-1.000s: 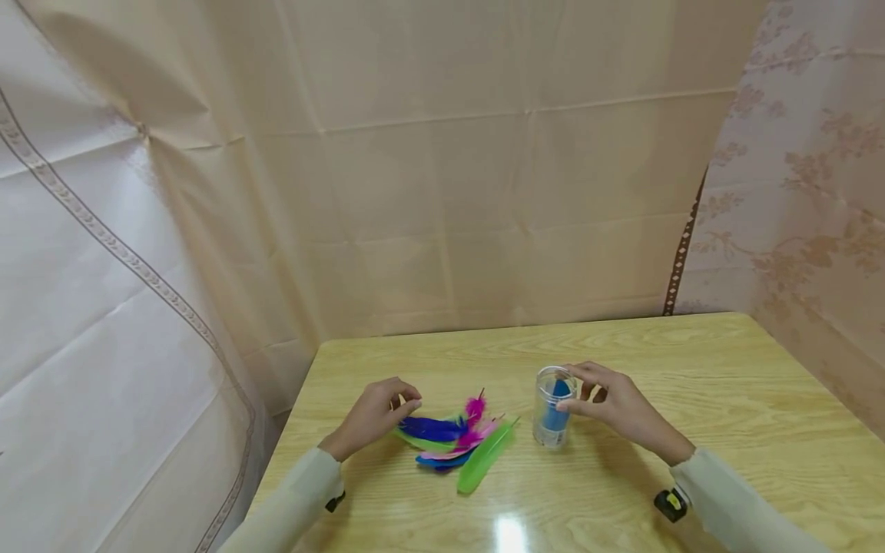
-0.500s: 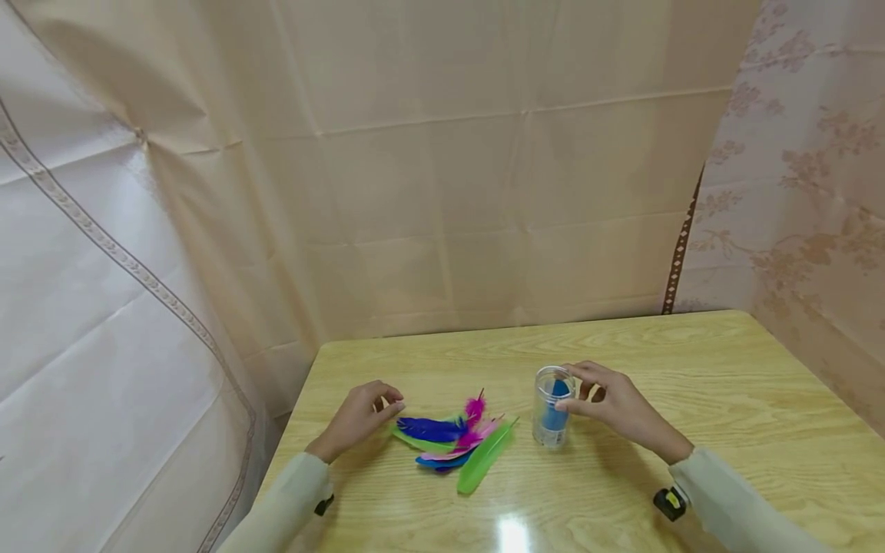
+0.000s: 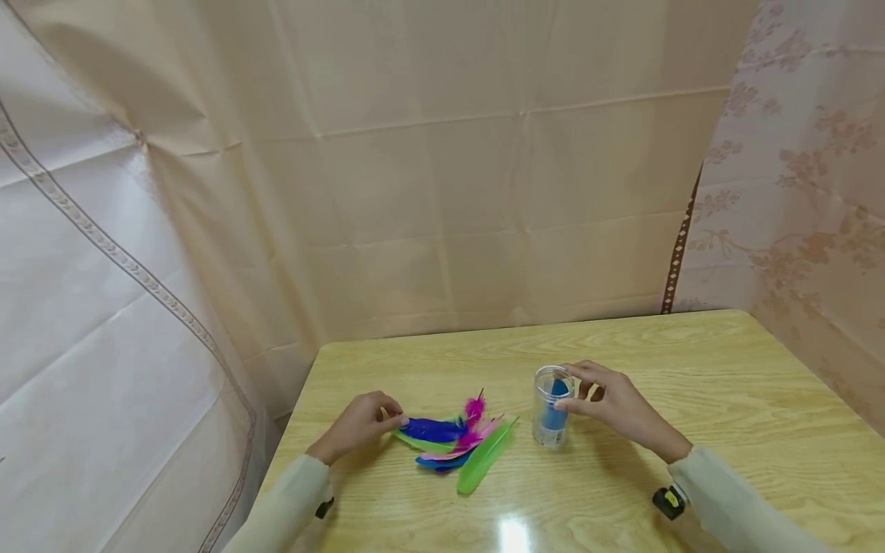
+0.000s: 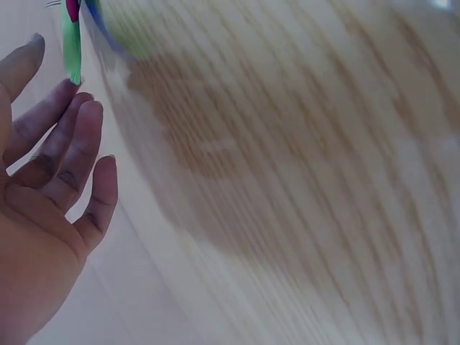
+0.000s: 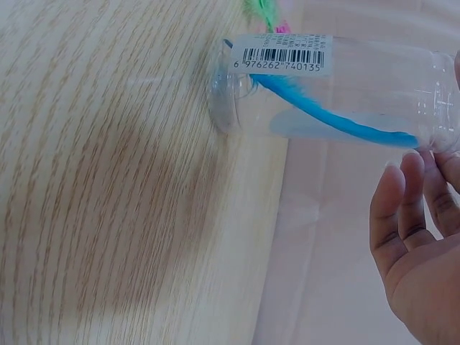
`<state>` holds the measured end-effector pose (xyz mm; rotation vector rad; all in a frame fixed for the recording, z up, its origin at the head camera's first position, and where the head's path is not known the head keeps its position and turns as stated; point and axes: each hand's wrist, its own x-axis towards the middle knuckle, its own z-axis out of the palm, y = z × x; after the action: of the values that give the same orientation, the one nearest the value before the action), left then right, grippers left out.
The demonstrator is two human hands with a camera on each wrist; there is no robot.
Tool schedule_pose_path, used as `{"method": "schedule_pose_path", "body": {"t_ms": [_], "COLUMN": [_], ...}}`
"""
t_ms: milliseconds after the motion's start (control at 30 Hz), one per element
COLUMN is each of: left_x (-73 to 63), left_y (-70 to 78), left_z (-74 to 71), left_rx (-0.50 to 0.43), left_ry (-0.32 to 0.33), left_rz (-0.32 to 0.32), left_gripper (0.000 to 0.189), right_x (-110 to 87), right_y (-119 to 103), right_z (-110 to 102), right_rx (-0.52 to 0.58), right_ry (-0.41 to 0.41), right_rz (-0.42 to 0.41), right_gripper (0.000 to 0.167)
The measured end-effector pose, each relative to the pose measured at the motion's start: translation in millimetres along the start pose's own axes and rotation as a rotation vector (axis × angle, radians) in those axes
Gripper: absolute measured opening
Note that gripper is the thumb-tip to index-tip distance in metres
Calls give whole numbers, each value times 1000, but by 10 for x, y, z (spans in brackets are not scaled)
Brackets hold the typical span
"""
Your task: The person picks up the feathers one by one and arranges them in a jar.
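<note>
Just beside the left hand (image 3: 361,424), thumb and fingers parted, a dark-blue feather (image 3: 434,429) lies lengthwise toward the clear jar (image 3: 541,411) whose rim the right hand (image 3: 608,393) pinches.

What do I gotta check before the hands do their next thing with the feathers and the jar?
1. Clear jar upright on the table: ok.
2. Right hand holding the jar near its rim: ok.
3. Bright blue feather inside the jar: ok.
4. Left hand touching the dark blue feather: cannot tell; they look very close.
5. Loose feathers lying separately: not ok, they overlap.
</note>
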<state>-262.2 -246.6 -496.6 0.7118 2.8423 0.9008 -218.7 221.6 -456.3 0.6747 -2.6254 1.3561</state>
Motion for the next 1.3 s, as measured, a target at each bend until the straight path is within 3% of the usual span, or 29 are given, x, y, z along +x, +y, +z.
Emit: {"method": "schedule_pose_path", "body": {"t_ms": [233,467,900,1100,1300], "left_x": [7,24,6,10,48], "left_y": [-12,-7,-21,21,38], "left_z": [71,101,155,66,0], "left_rx": [35,73,19,-87,-69], "left_ry": [-51,-36,-43,6,71], "left_rz": [-6,-24,1,-34,-26], "left_gripper": [17,21,17,9,5], "right_x": [15,24,9,-1,-12], "right_y": [15,-10,16,12,-4], "right_z": [21,12,25,1,-4], "right_rx": [-4,-6,-6,-7,-4], "right_ry": [-5,-4,-12,-5,6], "right_rz": [-3,-11,-5,20,12], "right_gripper": [59,59,59,61,60]}}
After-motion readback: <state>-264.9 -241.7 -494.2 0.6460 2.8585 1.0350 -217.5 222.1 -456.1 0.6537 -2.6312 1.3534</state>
